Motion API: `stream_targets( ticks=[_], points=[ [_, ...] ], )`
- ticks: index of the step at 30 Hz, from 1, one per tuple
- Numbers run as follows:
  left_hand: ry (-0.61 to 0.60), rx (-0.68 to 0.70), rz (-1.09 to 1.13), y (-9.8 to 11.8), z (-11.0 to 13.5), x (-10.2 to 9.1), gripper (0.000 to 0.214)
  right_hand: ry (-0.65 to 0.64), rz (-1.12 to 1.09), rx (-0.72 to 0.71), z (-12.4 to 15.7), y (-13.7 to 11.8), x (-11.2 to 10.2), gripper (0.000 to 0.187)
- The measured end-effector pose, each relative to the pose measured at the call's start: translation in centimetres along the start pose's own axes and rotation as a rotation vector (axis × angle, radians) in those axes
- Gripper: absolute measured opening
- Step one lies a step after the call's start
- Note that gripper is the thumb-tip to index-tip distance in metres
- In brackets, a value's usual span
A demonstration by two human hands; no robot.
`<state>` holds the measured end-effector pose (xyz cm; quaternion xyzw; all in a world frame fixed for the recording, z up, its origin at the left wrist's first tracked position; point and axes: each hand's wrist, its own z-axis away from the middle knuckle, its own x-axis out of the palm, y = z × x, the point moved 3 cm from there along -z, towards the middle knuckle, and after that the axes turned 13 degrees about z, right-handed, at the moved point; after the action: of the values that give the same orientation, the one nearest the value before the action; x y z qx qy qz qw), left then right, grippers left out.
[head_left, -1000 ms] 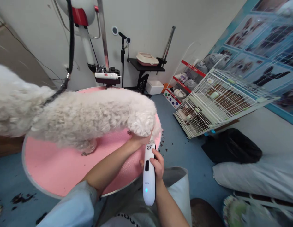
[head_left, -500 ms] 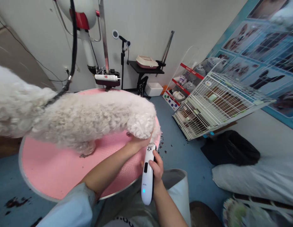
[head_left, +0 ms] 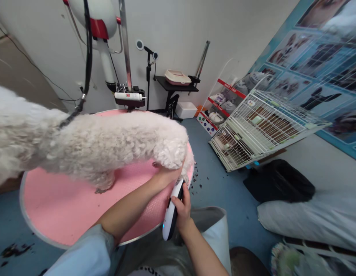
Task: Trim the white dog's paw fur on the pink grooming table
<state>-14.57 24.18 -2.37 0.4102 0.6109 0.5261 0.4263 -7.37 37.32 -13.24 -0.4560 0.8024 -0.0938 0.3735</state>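
Clipper (head_left: 170, 214) tilted further, apparently rolled sideways

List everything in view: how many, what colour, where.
Round table: 1, pink, left
Dog: 1, white, on round table
Clipper: 1, white-black, at hind leg
Strap: 1, black, touching dog
Machine: 1, white-red, top left
Pole: 1, silver, behind dog
Tube: 1, white, at pole base
Tray: 1, cream, on black table
Box: 1, white, on floor
Shelf rack: 1, red-white, back
Cage: 1, white, right
Poster: 1, blue, upper right
Bag: 1, black, right
Clumps: several, dark, floor
Left hand: 1, bare, by hind leg
Right hand: 1, bare, holding clipper
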Motion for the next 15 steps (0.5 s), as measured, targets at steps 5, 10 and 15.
stream_targets(
  ticks=[5,10,15],
  points=[
    [0.021,0.013,-0.078,0.1,0.0,0.0,0.035,0.010,0.122,-0.168,0.3,-0.4,-0.6,0.061],
    [0.015,0.051,-0.118,0.1,0.2,-0.1,0.035,0.116,0.225,-0.280,0.6,-0.3,-1.2,0.061],
    [0.055,0.091,-0.100,-0.4,0.0,-0.1,0.040,0.055,0.182,-0.346,-0.5,-0.3,-0.8,0.060]
  ],
)
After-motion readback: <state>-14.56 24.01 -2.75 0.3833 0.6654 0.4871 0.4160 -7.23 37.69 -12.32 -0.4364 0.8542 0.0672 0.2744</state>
